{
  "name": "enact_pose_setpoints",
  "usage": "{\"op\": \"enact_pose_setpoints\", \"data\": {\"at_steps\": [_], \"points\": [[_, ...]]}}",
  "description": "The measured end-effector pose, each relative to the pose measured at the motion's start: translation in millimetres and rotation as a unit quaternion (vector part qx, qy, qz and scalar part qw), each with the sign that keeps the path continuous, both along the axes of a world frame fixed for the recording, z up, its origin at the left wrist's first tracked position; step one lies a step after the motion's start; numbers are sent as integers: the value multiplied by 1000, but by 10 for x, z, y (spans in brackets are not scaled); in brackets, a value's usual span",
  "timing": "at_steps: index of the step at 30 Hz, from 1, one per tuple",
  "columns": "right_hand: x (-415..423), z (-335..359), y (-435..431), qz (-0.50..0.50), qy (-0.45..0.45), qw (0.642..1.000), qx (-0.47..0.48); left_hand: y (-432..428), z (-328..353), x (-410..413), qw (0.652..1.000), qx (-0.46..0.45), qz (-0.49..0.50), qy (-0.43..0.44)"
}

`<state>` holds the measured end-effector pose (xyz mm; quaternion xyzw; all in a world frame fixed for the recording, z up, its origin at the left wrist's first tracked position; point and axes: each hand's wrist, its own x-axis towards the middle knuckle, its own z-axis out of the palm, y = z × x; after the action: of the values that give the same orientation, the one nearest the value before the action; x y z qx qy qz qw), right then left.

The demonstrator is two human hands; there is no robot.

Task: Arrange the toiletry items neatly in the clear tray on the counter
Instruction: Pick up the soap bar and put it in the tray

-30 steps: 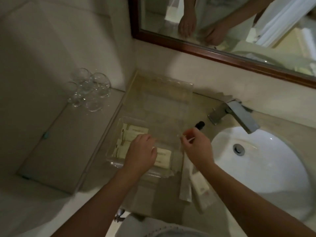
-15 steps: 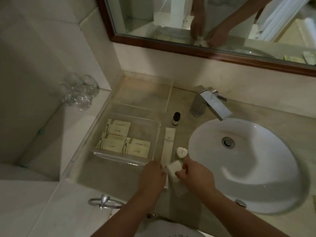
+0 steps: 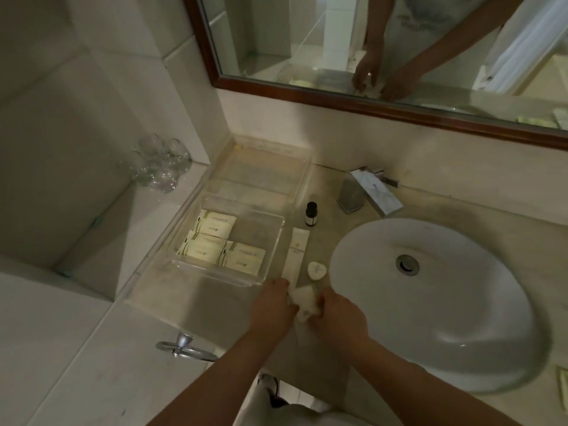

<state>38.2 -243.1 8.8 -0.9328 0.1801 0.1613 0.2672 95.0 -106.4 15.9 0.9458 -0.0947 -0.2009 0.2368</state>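
A clear tray [image 3: 278,250] stands on the counter left of the sink, with three cream sachets [image 3: 215,241] lying flat in its near compartment. Right of the tray lie a long white tube [image 3: 296,252], a small dark-capped bottle [image 3: 311,214] and a heart-shaped soap [image 3: 316,271]. My left hand [image 3: 272,305] and my right hand [image 3: 339,313] both hold a small white wrapped packet [image 3: 304,304] between them, just in front of the tray's near right corner. What the packet contains is not readable.
A white basin [image 3: 430,302] fills the right side, with a square chrome faucet [image 3: 365,190] behind it. Several upturned glasses [image 3: 159,167] stand on the ledge at the left. A chrome towel ring [image 3: 184,348] hangs below the counter edge. A framed mirror [image 3: 353,56] runs along the wall.
Both hands left the tray and came back toward the counter's front edge, where they now hold the white packet. The view has pulled back and shifted right.
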Motion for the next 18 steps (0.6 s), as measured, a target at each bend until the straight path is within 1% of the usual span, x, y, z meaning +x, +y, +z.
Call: {"op": "enact_pose_setpoints", "data": {"at_steps": [3, 7, 12, 18], "points": [[-45, -9, -15, 1, -14, 1000, 6, -78, 42, 52, 996, 58, -58, -32], [-36, -6, -45, 15, -4, 1000, 14, -141, 18, 103, 975, 113, -181, -64], [-26, -54, -63, 1, 13, 1000, 28, -231, 40, 154, 960, 151, -226, -72], [-4, -105, -33, 0, 3, 1000, 28, -266, 63, 169, 951, 153, -256, -87]]}}
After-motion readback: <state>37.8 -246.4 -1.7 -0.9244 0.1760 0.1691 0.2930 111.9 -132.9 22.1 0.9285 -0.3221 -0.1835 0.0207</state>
